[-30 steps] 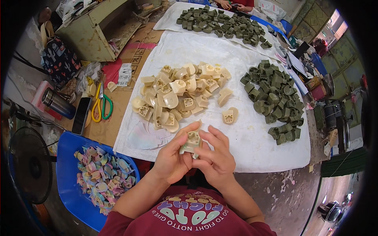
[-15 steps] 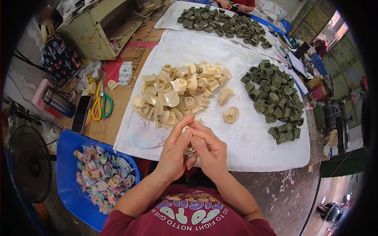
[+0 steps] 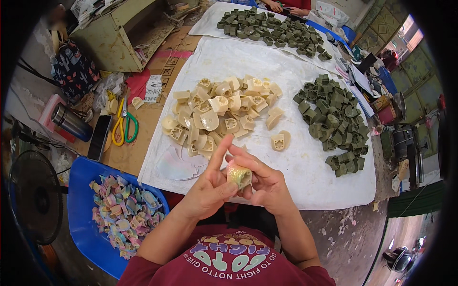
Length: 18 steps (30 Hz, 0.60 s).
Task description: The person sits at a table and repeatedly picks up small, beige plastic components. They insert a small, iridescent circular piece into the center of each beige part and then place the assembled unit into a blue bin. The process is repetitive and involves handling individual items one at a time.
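Between my two hands is a shoe heel (image 3: 239, 174) with a glittery pink, yellow and green covering; its hollow, ribbed end faces right. My left hand (image 3: 211, 186) grips it with the thumb on its near side, the index finger stretched upward. Curled around its far and right sides are the fingers of my right hand (image 3: 268, 187). Just beyond lies a heap of bare cream heels (image 3: 208, 120), with one cream heel (image 3: 278, 141) apart to the right. Thin pastel pieces of sheet material (image 3: 179, 163) lie on the white cloth (image 3: 315, 186) left of my hands.
A blue tub (image 3: 78, 209) at lower left holds many pastel-covered pieces. Dark green heels (image 3: 331, 117) are heaped at right, more (image 3: 272, 29) at the far end. Scissors (image 3: 125, 121), a phone (image 3: 99, 138) and a steel flask (image 3: 71, 123) lie left. Another person's hand (image 3: 275, 6) shows far off.
My hands have moved slightly apart and turned the heel, so its glittery side and hollow end now show. Before, my fingers mostly hid it.
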### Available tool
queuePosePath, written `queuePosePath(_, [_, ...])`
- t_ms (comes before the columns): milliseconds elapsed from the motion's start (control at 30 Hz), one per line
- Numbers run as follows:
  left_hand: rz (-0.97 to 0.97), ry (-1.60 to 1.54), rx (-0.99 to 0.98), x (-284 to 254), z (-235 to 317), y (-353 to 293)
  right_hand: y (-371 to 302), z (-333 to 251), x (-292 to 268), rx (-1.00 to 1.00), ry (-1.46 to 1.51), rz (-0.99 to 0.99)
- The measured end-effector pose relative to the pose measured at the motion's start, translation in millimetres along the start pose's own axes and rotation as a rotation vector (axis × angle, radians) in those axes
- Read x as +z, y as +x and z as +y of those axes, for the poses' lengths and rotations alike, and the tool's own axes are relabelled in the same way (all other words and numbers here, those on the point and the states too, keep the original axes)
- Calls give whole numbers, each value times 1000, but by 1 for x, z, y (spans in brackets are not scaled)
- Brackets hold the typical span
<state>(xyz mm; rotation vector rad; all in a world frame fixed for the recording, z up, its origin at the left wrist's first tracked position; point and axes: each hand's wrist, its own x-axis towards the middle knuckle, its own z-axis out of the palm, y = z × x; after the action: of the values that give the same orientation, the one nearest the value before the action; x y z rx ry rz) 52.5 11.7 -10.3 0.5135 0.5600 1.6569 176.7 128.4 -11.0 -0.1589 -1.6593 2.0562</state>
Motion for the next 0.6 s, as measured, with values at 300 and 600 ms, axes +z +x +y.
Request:
queuePosePath(300, [-226,1526,540,-14,26,12,-3,4,-10,351,261,296])
queuePosePath(600, [-101,1721,409,-17,33,5,-7,-2,-1,249,-272,262])
